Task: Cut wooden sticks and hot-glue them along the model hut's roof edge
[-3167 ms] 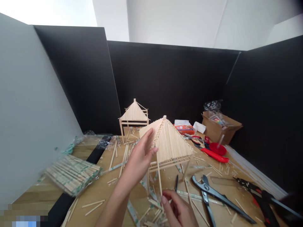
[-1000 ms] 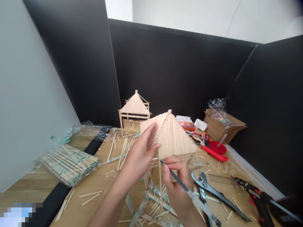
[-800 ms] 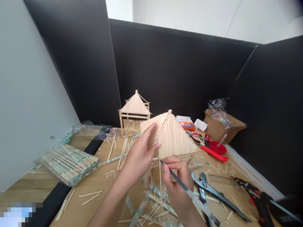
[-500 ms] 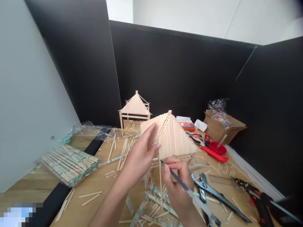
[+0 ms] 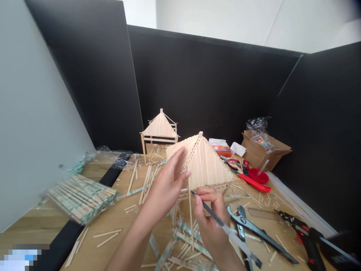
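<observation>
A small pavilion model (image 5: 208, 165) built from wooden sticks stands in front of me, with a pyramid roof on thin legs. My left hand (image 5: 169, 177) holds it at the left roof corner, fingers stretched along the left slope and thumb towards the front corner. A pen (image 5: 216, 216) with a dark grip and clear barrel is pinched in my right hand (image 5: 211, 218). Its tip is close to the front leg, just under the roof's lower edge; whether it touches cannot be made out.
Behind stands a second stick pavilion (image 5: 160, 130). Bagged chopsticks (image 5: 83, 197) lie left, loose sticks and wrappers between. To the right are cutting pliers (image 5: 254, 227), a glue gun (image 5: 303, 233), a ruler (image 5: 262, 213), red-handled tools (image 5: 255, 182) and a cardboard box (image 5: 262, 152).
The view has shifted very slightly. Both hands, the pen and the pavilion keep nearly the same positions relative to each other.
</observation>
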The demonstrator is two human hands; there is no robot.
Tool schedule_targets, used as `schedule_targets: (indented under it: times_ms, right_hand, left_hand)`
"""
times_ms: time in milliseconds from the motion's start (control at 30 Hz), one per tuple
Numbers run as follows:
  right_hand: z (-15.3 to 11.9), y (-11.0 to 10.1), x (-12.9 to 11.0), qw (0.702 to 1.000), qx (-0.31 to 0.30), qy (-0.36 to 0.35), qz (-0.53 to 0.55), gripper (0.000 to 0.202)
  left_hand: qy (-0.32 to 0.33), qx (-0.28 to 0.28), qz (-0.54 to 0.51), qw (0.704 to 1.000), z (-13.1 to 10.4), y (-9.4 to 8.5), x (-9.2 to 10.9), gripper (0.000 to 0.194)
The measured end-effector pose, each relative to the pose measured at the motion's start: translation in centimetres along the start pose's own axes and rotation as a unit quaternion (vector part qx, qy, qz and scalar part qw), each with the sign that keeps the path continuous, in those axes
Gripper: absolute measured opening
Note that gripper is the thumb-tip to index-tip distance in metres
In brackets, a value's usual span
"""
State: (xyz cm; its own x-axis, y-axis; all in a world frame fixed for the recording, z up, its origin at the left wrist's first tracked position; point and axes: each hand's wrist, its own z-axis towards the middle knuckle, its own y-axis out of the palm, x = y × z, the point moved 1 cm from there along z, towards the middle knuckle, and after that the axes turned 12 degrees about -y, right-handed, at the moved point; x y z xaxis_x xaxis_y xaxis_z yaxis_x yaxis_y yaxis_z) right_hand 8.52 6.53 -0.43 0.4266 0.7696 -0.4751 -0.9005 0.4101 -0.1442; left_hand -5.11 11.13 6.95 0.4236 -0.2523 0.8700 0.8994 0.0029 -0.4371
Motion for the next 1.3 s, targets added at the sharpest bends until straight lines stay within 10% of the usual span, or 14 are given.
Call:
schedule_targets:
  times_ms: [900, 1133, 1300]
  right_hand:
    - [0.1, -2.1, -1.0, 0.999, 0.005, -0.021, -0.048, 0.015]
    - [-4.5, -6.5, 3.8, 0.955, -0.240, -0.044, -0.169, 0.019]
    - [-6.3, -8.2, 7.4, 0.940, -0.234, -0.026, -0.246, 0.044]
  left_hand:
    - [0.007, -0.003, -0.016, 1.000, 0.1, 0.0, -0.1, 0.053]
    - [-0.003, -0.001, -0.003, 1.000, 0.0, 0.0, -0.2, 0.055]
    - [-0.015, -0.001, 0.008, 1.000, 0.0, -0.1, 0.2, 0.054]
